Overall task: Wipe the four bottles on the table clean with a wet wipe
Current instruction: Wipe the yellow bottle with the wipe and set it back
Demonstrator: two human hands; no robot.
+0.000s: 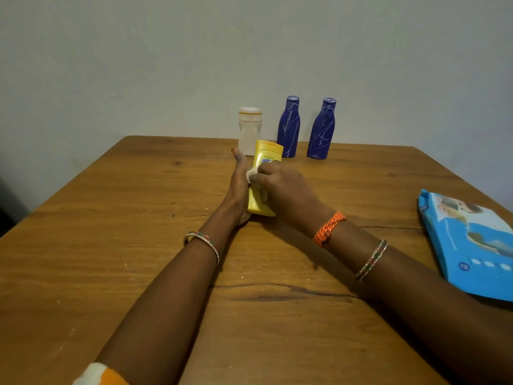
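Observation:
A yellow bottle (268, 155) stands near the middle of the wooden table (111, 245), tilted slightly away from me. My left hand (238, 190) holds it from the left side, thumb pointing up. My right hand (283, 190) pinches a white wet wipe (252, 173) against the bottle's front. Behind them, by the wall, stand a white bottle (249, 129) and two dark blue bottles (289, 126) (322, 129) streaked with white scratch marks.
A blue pack of wet wipes (472, 245) lies flat at the table's right edge. A plain wall rises right behind the bottles. A dark crack runs across the tabletop between my forearms.

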